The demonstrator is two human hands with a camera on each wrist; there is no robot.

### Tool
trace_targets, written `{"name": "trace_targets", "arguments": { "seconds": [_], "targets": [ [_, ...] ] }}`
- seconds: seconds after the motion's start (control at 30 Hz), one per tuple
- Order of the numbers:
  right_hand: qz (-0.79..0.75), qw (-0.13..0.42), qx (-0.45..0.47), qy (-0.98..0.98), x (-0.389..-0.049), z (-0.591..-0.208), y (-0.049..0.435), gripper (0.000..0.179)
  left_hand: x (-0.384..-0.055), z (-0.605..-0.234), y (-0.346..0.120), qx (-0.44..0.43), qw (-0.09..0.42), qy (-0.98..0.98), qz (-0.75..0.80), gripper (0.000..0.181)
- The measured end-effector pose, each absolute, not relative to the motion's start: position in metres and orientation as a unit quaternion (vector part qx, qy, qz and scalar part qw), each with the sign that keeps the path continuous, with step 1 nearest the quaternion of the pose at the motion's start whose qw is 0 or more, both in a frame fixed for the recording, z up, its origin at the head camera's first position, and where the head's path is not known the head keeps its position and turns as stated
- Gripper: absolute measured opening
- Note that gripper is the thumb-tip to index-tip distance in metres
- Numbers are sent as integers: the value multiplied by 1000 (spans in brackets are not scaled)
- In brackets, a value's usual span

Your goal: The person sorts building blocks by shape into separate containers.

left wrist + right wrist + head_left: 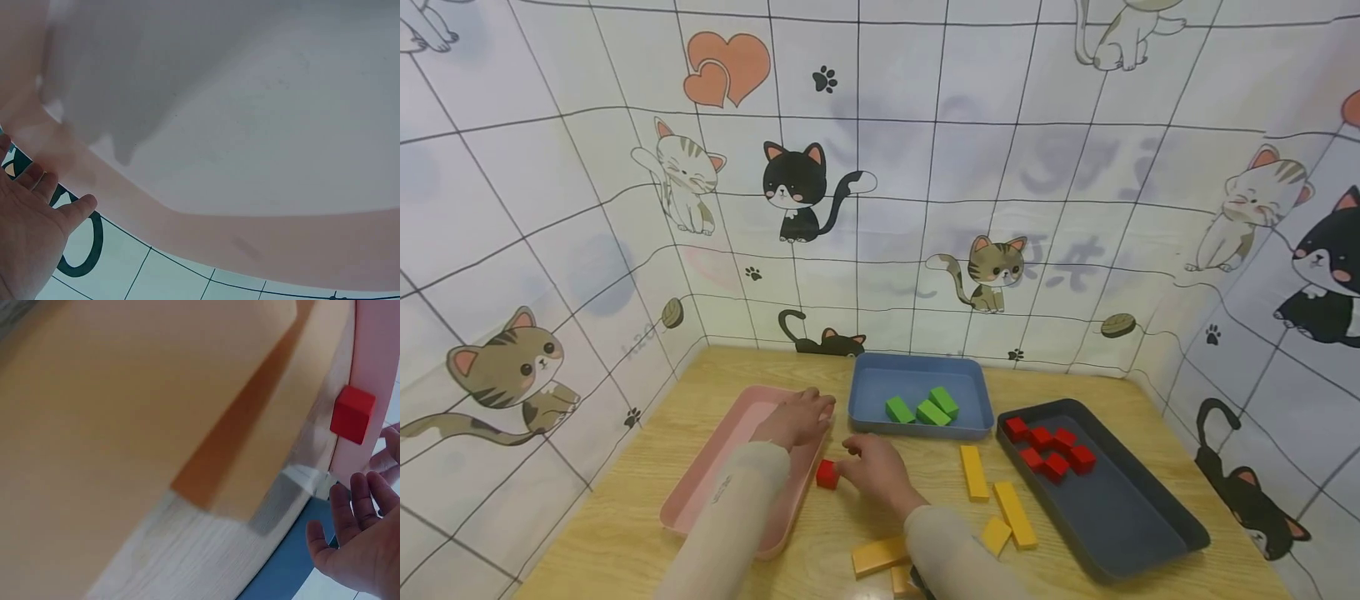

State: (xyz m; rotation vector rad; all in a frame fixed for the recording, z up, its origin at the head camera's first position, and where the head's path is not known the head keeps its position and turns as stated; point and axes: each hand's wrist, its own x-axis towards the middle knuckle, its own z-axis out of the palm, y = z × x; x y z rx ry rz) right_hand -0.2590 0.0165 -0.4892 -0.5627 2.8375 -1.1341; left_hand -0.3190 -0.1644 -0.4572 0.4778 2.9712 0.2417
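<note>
My left hand [799, 418] is over the far right part of the pink tray [718, 458], fingers reaching toward its right rim. In the left wrist view, that hand [31, 231] shows extended fingers at the tray's edge and holds nothing. A single red block [827, 474] sits on the table beside the tray's right side. Close to its right is my right hand [880, 475], its fingers loosely bent. The right wrist view shows a gap between this hand [362, 544] and the red block [353, 414], with nothing in the fingers.
At the back, a blue tray [865, 387] contains three green blocks [934, 412]. On the right, a dark grey tray [1138, 517] holds several red blocks [1055, 467]. Several yellow blocks [973, 472] lie on the wooden table, some close to my right forearm. A patterned cloth [895, 167] encloses the table.
</note>
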Motion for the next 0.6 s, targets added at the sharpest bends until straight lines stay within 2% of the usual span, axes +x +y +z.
{"name": "trace_targets", "arguments": {
  "seconds": [0.4, 0.6],
  "targets": [
    [-322, 31, -198, 925, -259, -492, 6, 37, -321, -459, -163, 161, 61, 983, 71, 42],
    [-307, 36, -211, 927, -260, -493, 3, 26, -322, -460, -164, 158, 59, 983, 68, 42]
  ]
}}
